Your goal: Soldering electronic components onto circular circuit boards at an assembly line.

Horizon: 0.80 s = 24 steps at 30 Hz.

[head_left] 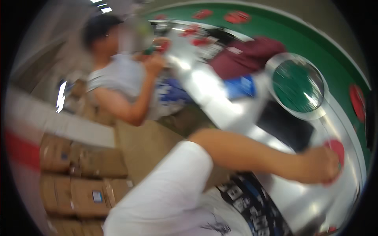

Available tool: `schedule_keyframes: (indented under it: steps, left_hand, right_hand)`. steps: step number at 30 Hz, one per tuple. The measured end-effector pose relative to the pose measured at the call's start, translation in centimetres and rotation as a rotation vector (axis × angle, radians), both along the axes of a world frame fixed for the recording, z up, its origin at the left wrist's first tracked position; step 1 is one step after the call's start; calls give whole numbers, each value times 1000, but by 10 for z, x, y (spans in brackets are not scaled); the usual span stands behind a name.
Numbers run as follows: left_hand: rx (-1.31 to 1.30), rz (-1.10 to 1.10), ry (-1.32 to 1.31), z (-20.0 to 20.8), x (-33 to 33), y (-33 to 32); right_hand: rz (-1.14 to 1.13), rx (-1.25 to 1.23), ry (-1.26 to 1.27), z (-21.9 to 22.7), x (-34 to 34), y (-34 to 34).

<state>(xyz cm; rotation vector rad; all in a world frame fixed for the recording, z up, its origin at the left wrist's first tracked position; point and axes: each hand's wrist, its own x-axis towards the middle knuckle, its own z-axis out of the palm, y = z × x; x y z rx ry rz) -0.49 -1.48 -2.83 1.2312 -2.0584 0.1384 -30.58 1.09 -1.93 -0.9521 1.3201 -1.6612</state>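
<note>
My left arm, in a white sleeve, reaches across the shiny metal worktop to the right side of the head view. At its end my left hand (321, 165) is closed around a flat red piece (335, 148), which shows past the knuckles. Motion blur and the fingers hide its exact kind. My right hand is not in view. A black flat rectangular thing (285, 125) lies on the worktop (271, 184) beside my forearm. Beyond it stands a round clear-topped ring (271, 70), with green showing through its middle.
A green conveyor belt (338, 63) curves along the far side, carrying several red pieces (237, 17). A maroon cloth (248, 55) and a blue packet (241, 87) lie on the worktop. At left, a co-worker (118, 78) handles something red and green near stacked cardboard boxes (92, 196).
</note>
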Motion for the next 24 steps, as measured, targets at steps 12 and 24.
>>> schedule_keyframes:
  steps: [12, 24]
  left_hand:
    - [225, -15, 44, 48, 6, -1]
    - [110, 637, 11, 43, -34, -243]
  right_hand:
    - [83, -42, -391, 19, 33, 13]
    - [14, -21, -581, 10, 19, 12]
